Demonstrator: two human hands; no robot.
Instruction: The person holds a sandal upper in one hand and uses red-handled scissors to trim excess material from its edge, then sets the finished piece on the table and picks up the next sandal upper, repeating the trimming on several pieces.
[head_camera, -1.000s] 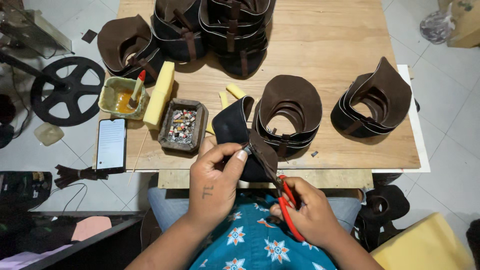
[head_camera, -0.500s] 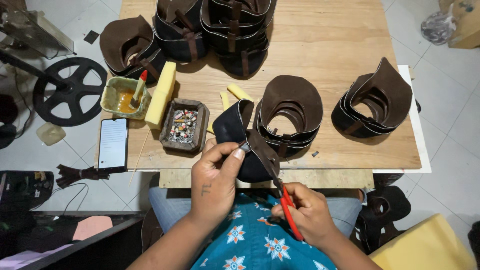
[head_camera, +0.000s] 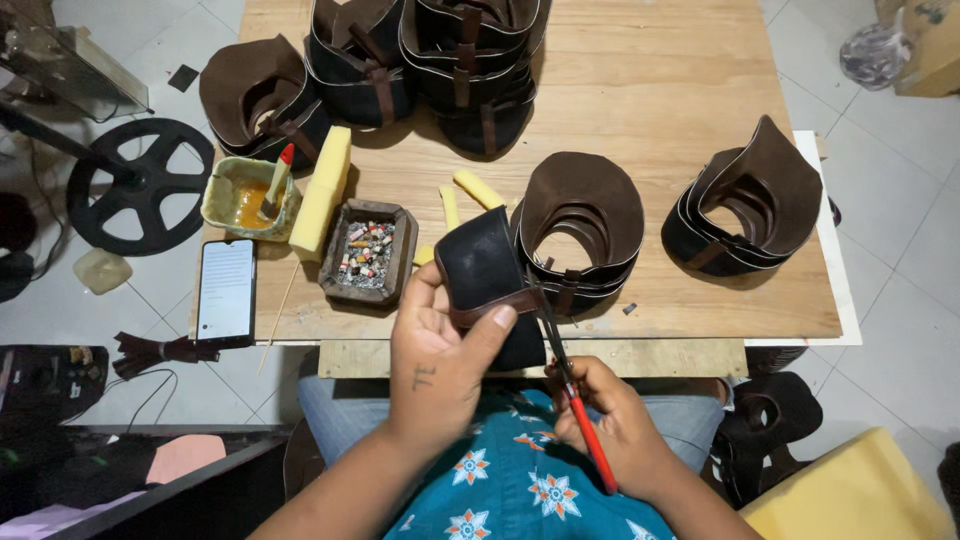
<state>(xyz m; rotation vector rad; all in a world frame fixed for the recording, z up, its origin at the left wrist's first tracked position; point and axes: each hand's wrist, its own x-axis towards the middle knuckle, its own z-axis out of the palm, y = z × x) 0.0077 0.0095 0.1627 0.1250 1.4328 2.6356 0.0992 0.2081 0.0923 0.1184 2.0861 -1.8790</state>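
My left hand (head_camera: 437, 358) grips a dark leather piece (head_camera: 482, 262) with a brown strap along its lower edge, thumb pressed on the strap. My right hand (head_camera: 622, 430) holds red-handled scissors (head_camera: 572, 390), whose blades reach up to the right end of the strap. Both hands are over my lap at the front edge of the wooden table (head_camera: 640, 100). Just behind the held piece sits a stack of curved brown leather pieces (head_camera: 585, 225).
More leather stacks stand at the right (head_camera: 745, 210), back middle (head_camera: 470, 60) and back left (head_camera: 255, 95). A glue tub with a brush (head_camera: 245, 195), a yellow sponge block (head_camera: 325, 190), a tray of small bits (head_camera: 365, 255) and a phone (head_camera: 226, 290) lie at the left.
The leather piece has been turned slightly in my left hand, and the scissors have shifted a little closer along the strap. The other things on the table have not moved.
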